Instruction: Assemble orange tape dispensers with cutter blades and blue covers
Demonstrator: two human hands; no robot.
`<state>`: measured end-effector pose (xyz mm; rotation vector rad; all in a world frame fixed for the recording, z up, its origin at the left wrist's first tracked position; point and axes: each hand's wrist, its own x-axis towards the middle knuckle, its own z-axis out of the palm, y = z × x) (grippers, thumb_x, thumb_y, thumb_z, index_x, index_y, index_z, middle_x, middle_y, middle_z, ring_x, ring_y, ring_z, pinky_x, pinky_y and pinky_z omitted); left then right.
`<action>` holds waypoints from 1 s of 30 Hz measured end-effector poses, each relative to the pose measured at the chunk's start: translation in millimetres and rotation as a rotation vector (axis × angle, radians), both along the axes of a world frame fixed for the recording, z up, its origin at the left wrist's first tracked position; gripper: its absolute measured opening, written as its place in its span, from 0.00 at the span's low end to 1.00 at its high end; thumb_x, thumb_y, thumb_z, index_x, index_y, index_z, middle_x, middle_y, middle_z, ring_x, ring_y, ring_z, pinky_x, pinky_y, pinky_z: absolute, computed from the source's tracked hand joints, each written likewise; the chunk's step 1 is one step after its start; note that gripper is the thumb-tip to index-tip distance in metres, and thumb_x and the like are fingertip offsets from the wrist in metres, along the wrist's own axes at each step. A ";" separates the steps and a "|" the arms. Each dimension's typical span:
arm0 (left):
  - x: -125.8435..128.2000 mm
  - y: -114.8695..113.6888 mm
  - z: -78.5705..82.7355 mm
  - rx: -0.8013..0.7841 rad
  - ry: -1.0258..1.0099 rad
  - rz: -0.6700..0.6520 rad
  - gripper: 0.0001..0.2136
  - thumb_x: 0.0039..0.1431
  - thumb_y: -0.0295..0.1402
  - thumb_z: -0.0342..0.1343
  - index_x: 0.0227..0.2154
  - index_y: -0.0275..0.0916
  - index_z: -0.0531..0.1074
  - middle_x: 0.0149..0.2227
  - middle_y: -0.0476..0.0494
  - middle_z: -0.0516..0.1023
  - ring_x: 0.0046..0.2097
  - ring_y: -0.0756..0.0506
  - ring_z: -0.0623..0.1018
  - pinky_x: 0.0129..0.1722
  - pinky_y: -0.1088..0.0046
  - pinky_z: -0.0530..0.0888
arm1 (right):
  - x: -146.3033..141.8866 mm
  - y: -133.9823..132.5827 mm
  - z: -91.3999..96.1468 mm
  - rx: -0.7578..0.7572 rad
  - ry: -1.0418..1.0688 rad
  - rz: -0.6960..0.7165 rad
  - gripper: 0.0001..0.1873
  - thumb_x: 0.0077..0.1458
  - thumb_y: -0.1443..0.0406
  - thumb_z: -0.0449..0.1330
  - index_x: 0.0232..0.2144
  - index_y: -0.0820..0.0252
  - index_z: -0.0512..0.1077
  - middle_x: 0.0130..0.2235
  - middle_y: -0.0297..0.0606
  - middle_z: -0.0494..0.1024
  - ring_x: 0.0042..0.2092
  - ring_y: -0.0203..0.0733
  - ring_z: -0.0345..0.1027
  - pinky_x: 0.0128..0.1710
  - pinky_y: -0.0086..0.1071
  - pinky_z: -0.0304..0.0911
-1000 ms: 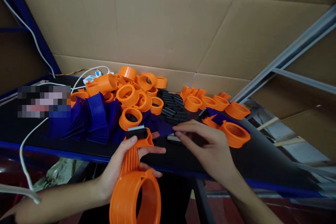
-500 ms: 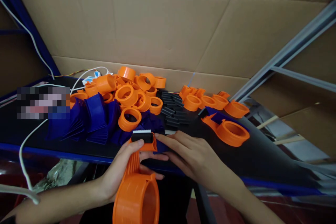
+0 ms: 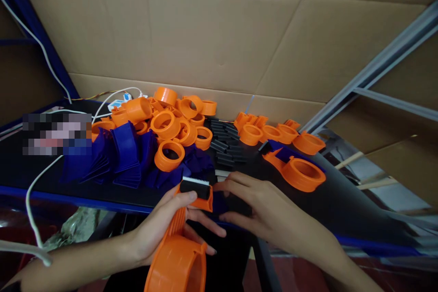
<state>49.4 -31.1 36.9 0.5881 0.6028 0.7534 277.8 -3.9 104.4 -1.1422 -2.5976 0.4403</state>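
My left hand point(image 3: 162, 216) grips an orange tape dispenser point(image 3: 176, 262) by its handle, the thumb pressed on the black blade holder point(image 3: 195, 188) at its head. A white toothed blade point(image 3: 195, 181) lines the top edge of that holder. The dispenser's ring hangs toward me, cut off by the bottom of the view. Just right of the head is my right hand point(image 3: 258, 200), its fingers apart and bent, fingertips close to the dispenser's edge. Whether they touch it I cannot tell. White strips point(image 3: 222, 173) lie just beyond these fingers.
Orange dispenser bodies point(image 3: 165, 124) are heaped behind stacked blue plates point(image 3: 126, 150). Several black holders point(image 3: 226, 146) lie mid-table. On the right sits a dispenser with a blue plate and black tip point(image 3: 304, 173), near more orange bodies point(image 3: 251, 133). A white cable point(image 3: 29, 196) hangs at left.
My left hand has tilted the dispenser, its head shifting right and slightly toward me. My right hand has moved slightly right, its fingers more spread.
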 end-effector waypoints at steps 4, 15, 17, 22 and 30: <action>-5.1 1.2 2.8 0.023 0.002 -0.075 0.23 0.64 0.47 0.53 0.53 0.33 0.69 0.41 0.26 0.84 0.28 0.40 0.85 0.27 0.72 0.77 | 7.9 10.4 3.0 -0.150 0.217 -0.088 0.17 0.52 0.59 0.72 0.43 0.55 0.75 0.40 0.36 0.78 0.38 0.39 0.73 0.34 0.29 0.71; -5.0 -0.8 12.5 0.201 0.077 0.261 0.17 0.63 0.38 0.60 0.52 0.37 0.70 0.39 0.36 0.85 0.33 0.40 0.85 0.34 0.65 0.82 | -17.0 3.4 -23.8 -0.999 0.835 -0.078 0.25 0.54 0.52 0.69 0.46 0.62 0.69 0.34 0.38 0.79 0.21 0.30 0.69 0.13 0.20 0.56; -4.1 -2.0 13.4 0.236 0.101 0.309 0.19 0.60 0.37 0.63 0.52 0.38 0.71 0.42 0.37 0.84 0.35 0.39 0.86 0.34 0.66 0.82 | -23.3 2.6 -25.5 -1.001 0.820 -0.088 0.25 0.55 0.52 0.69 0.45 0.62 0.68 0.32 0.37 0.80 0.20 0.31 0.70 0.13 0.21 0.55; -0.9 -3.2 10.1 0.269 0.126 0.395 0.19 0.58 0.37 0.66 0.50 0.39 0.72 0.39 0.41 0.83 0.38 0.39 0.85 0.35 0.66 0.83 | -34.2 3.5 -26.5 -0.923 0.811 -0.142 0.24 0.55 0.48 0.66 0.40 0.61 0.68 0.25 0.30 0.77 0.17 0.29 0.63 0.13 0.21 0.49; 4.3 -6.7 7.9 0.234 0.196 0.437 0.19 0.59 0.38 0.66 0.50 0.41 0.69 0.45 0.42 0.83 0.39 0.41 0.86 0.34 0.70 0.82 | -45.5 -8.3 -28.2 -0.463 0.582 -0.238 0.18 0.62 0.49 0.60 0.37 0.58 0.70 0.23 0.29 0.73 0.23 0.33 0.63 0.21 0.26 0.56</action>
